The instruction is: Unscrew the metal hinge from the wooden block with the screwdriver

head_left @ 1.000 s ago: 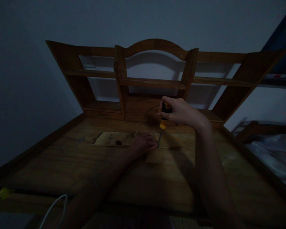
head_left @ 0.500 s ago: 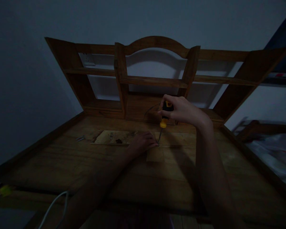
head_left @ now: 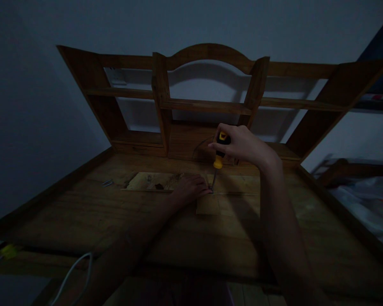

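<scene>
My right hand (head_left: 239, 142) is closed around the black and yellow handle of a screwdriver (head_left: 218, 162), which stands nearly upright, slightly tilted. Its metal shaft runs down to a small dark spot by the fingertips of my left hand (head_left: 193, 188). Those fingers are bent and close together over a pale, rough-marked wooden strip (head_left: 142, 181); what they press or pinch at the tip is too dark to make out. Just in front of them lies a small flat wooden piece (head_left: 207, 207), partly under the hand. Everything rests on a wooden desk top (head_left: 115, 221).
A few small metal pieces, perhaps screws, (head_left: 107, 183) lie at the left. A wooden shelf unit (head_left: 207, 106) rises along the back. At the front left are a white cable (head_left: 70, 272) and a yellow object (head_left: 9, 250). Raised edges (head_left: 347, 212) border the desk.
The view has shifted slightly. My right hand has turned a little on the screwdriver handle, with the thumb reaching further left. My left hand stays in place.
</scene>
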`<state>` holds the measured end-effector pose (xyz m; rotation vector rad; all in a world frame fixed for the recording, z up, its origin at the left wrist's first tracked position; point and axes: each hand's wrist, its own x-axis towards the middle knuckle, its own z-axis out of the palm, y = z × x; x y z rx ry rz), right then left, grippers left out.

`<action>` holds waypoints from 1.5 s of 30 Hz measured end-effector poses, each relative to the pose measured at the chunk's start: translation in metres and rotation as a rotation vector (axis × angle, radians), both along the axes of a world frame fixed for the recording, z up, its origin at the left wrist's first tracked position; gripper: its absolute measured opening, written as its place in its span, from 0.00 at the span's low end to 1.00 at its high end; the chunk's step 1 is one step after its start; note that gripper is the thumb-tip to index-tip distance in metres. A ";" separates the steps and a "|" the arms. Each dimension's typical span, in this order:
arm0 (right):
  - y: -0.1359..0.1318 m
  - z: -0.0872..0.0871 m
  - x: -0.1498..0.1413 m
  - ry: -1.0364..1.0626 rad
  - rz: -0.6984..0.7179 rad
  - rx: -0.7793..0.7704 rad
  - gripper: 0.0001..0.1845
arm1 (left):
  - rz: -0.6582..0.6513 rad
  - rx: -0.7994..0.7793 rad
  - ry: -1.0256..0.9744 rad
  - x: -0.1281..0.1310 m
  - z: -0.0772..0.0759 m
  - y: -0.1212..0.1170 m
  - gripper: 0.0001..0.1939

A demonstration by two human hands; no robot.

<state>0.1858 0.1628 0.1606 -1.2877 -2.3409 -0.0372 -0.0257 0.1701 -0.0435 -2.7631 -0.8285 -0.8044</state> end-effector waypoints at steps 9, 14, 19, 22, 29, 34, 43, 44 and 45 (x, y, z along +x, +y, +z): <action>0.000 -0.008 -0.015 -0.095 -0.203 0.154 0.20 | -0.006 -0.016 -0.004 0.000 -0.001 0.000 0.18; 0.002 -0.012 -0.021 -0.084 -0.159 0.141 0.17 | -0.002 0.010 -0.019 0.001 0.000 0.000 0.17; 0.000 -0.006 -0.012 0.008 -0.010 -0.006 0.14 | 0.002 0.024 -0.006 0.001 -0.002 0.001 0.17; -0.002 -0.003 -0.010 0.026 0.040 -0.068 0.17 | 0.010 0.032 0.006 0.001 -0.001 0.000 0.17; 0.001 -0.004 -0.012 -0.007 0.020 0.028 0.07 | 0.017 -0.042 0.006 0.001 0.003 -0.002 0.16; 0.004 -0.007 -0.014 0.005 0.088 0.070 0.07 | -0.082 -0.165 -0.113 0.004 0.000 -0.001 0.12; 0.008 -0.009 -0.011 0.009 0.062 0.075 0.08 | -0.217 -0.444 -0.415 0.010 -0.009 0.008 0.09; 0.007 -0.008 -0.011 0.012 0.079 0.072 0.10 | -0.222 -0.463 -0.425 0.009 -0.009 0.008 0.09; 0.006 -0.007 -0.011 0.019 0.092 0.068 0.11 | -0.229 -0.482 -0.430 0.008 -0.009 0.008 0.09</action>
